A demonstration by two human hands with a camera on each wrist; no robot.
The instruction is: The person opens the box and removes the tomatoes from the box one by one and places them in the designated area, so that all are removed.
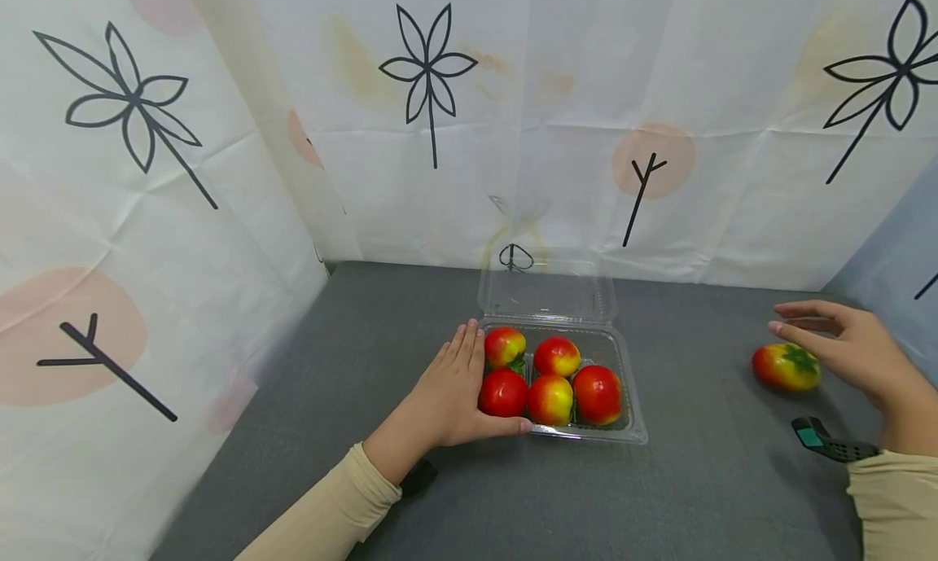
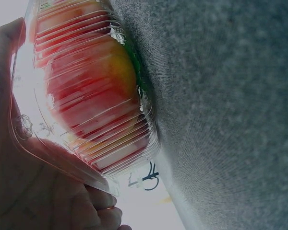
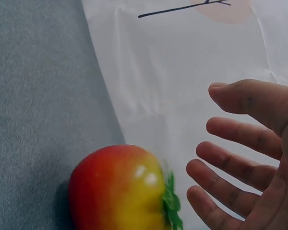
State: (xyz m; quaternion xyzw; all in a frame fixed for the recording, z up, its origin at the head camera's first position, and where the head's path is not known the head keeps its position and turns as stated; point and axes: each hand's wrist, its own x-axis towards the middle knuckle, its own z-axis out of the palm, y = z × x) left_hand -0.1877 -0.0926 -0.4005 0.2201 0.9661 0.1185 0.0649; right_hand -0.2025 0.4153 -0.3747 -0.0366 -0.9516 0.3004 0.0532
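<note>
- Right hand (image 1: 853, 345), empty and loosely spread, beside the leafy-topped red-yellow fruit (image 1: 781, 369); a glancing touch could roll it
- Left hand (image 1: 458, 394), straight-fingered, against the clear clamshell (image 1: 614, 436) to its right; hard pressure could skid it

From my end I see five fruits (image 1: 550, 400) in the container (image 1: 611, 345), its lid (image 1: 550, 296) behind, a sixth fruit (image 1: 778, 369) well to its right.

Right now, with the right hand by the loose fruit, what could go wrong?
The loose fruit is round and ungripped, so it might roll if the right hand knocks it. The clear container looks light; pressure from the left hand against its side could shift it.
</note>
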